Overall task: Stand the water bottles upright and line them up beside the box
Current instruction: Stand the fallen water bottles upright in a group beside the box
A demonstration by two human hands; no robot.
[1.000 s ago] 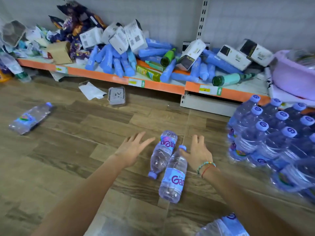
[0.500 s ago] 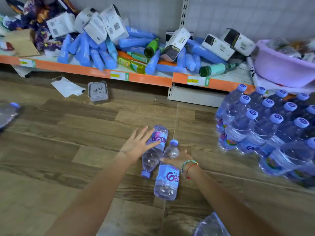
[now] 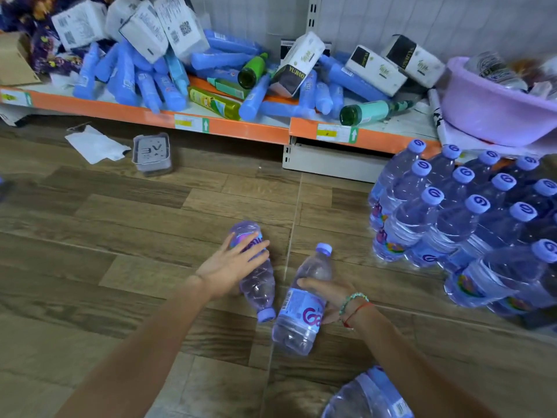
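Bare wooden floor [image 3: 105,251] stretches left of the two lying bottles, up to the orange shelf edge [image 3: 229,126]. The left hand [image 3: 232,263] rests with fingers spread on the left bottle [image 3: 256,282]. The right hand [image 3: 328,297] grips the right bottle [image 3: 301,315]. Right of them, about fourteen upright bottles [image 3: 470,212] cluster.

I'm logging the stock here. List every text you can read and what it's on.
"YUJIAO": black-and-white carton on the shelf.
"3V": small grey container on the floor.
"Ga", cut off: label of the bottle the right hand grips.
"G" logo: upright bottles' caps.
Shelf tags, barcodes: too blurred.
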